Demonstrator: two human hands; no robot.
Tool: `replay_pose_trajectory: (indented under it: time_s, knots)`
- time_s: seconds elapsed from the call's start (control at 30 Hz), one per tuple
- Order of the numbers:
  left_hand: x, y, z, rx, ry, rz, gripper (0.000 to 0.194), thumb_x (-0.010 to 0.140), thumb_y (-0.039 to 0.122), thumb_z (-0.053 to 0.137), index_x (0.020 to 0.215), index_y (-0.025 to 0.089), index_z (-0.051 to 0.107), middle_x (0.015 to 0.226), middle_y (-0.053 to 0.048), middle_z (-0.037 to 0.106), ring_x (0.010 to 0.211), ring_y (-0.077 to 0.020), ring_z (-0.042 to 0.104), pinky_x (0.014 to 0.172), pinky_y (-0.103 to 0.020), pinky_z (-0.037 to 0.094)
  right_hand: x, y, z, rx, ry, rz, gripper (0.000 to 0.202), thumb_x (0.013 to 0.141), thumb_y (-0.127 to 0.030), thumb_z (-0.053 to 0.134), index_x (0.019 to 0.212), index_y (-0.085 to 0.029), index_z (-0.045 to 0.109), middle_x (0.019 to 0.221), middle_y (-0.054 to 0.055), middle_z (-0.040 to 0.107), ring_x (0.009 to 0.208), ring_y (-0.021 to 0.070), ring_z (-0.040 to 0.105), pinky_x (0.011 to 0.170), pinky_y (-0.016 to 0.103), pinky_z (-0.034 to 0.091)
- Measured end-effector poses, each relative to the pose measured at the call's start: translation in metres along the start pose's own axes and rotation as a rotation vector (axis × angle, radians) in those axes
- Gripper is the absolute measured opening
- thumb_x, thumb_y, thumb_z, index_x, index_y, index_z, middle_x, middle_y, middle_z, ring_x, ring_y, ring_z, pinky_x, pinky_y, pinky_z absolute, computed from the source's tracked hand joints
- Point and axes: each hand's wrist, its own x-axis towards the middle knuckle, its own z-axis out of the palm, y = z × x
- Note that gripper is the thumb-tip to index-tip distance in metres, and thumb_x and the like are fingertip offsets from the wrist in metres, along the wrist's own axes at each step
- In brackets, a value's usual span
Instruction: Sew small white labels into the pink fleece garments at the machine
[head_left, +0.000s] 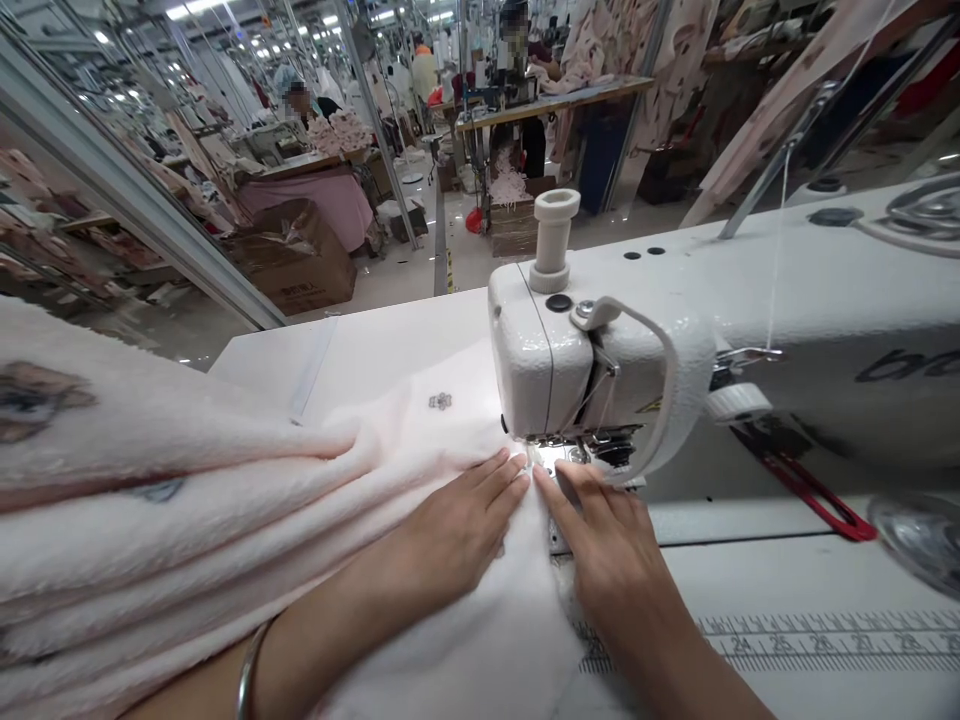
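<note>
A white sewing machine (592,350) stands on the table, its lit needle area low at its left end. Pale pink fleece (187,510) with small printed motifs lies in folds from the left up to the needle area. My left hand (457,525) rests flat on the fleece, fingers stretched toward the needle area. Just right of it, my right hand (611,530) has its fingers spread, the index fingertip at the fabric's edge beside the presser foot. The fingertips of both hands are close together but apart. The needle itself is hard to make out.
Red scissors or snips (821,500) lie right of the machine head. A printed ruler scale (817,640) runs along the front of the table. Beyond stand a cardboard box (296,260), other sewing tables (555,103) and people at work.
</note>
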Motion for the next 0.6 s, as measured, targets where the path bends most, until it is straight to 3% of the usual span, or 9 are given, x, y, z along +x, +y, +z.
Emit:
replay_pose_trajectory:
  time_s: [0.2,0.43,0.6]
  knots:
    - [0.0015,-0.0004,-0.0006,0.01,-0.031,-0.01,0.053,0.086,0.011,0.043,0.138,0.008,0.033,0.147,-0.015,0.027,0.139,-0.0243,0.022,0.114,-0.041,0.03,0.0022,-0.0003,-0.0007,-0.028,-0.003,-0.002,0.049,0.087,0.002,0.023,0.123,-0.011,0.054,0.12,0.014,0.052,0.111,0.0282,0.045,0.089,0.044,0.037]
    - [0.0058,-0.0012,-0.0041,-0.011,-0.025,0.002,0.049,0.084,0.007,0.044,0.132,0.009,0.039,0.144,-0.016,0.033,0.137,-0.0258,0.026,0.112,-0.043,0.033,-0.0033,0.0068,-0.0052,-0.023,-0.119,-0.024,0.055,0.082,0.005,0.025,0.127,-0.013,0.05,0.122,0.013,0.048,0.114,0.0275,0.042,0.09,0.043,0.038]
    - [0.0073,-0.0009,-0.0091,0.009,-0.015,-0.01,0.044,0.084,0.008,0.045,0.128,0.01,0.043,0.141,-0.016,0.037,0.134,-0.0259,0.032,0.11,-0.042,0.037,-0.0031,0.0069,-0.004,-0.058,-0.077,-0.05,0.053,0.082,0.004,0.027,0.127,-0.011,0.049,0.121,0.016,0.048,0.114,0.029,0.043,0.09,0.043,0.038]
